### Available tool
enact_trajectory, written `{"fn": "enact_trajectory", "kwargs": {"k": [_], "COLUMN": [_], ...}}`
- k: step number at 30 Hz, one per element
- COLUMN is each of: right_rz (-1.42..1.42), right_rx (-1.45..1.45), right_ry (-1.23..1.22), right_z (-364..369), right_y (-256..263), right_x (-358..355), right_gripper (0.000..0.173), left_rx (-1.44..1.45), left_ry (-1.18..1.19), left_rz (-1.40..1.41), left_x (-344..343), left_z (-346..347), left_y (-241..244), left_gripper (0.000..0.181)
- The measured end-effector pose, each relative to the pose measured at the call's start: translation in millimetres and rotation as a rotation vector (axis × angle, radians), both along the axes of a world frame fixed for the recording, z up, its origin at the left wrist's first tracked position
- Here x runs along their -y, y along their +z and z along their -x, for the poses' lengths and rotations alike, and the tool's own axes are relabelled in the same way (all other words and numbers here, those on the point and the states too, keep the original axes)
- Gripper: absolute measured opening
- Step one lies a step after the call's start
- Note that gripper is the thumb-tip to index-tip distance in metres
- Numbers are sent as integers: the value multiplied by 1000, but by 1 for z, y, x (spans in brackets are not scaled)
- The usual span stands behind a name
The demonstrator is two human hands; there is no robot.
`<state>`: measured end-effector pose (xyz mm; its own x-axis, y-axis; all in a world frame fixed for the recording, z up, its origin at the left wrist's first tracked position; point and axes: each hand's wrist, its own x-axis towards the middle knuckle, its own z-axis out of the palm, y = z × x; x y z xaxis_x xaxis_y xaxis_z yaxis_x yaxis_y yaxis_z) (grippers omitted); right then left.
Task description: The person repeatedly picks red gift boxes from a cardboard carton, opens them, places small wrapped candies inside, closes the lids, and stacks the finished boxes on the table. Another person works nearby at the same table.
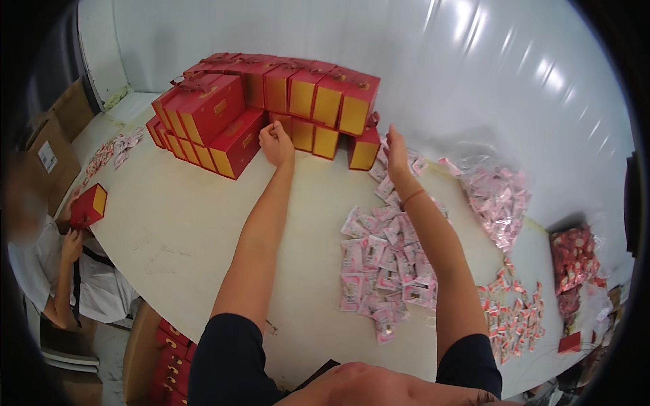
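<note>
Stacked red and gold gift boxes with ribbon handles [289, 91] stand in two layers at the far side of the table. My left hand [278, 145], fingers curled, is at the front of the lower layer by a box with a gold side [301, 135]; whether it grips or only touches is unclear. To the right, my right hand [397, 155] is raised with its fingers extended and nothing visible in it. It is beside the lower right-end box [363, 152], over small pink-and-white packets [388, 259]. A dark gap separates that end box from its neighbour.
A clear bag of pink packets [497, 198] leans near the wall. Small orange-red packets [513, 314] and a red patterned bag [574, 259] lie at right. At left, another person's hand [72, 246] handles a red box [89, 205]. Below, a carton [139, 350] holds red boxes.
</note>
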<state>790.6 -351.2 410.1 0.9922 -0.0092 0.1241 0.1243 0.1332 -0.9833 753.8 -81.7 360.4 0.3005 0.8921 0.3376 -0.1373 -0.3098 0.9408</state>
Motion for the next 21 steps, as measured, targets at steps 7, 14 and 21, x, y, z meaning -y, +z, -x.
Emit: {"fn": "enact_trajectory", "kwargs": {"k": [7, 14, 21], "right_rz": [-161, -54, -201], "right_rx": [-263, -168, -210], "right_ry": [279, 530, 587], "right_z": [-35, -44, 50], "right_y": [3, 38, 58], "right_x": [-18, -41, -47], "right_gripper": [96, 84, 71], "left_rx": [302, 186, 54], "left_ry": [52, -785, -729], "left_rz": [-149, 242, 81], "left_x": [0, -39, -43], "left_z": [-9, 2, 87], "left_y": [11, 56, 56], "left_gripper": [48, 74, 75]}}
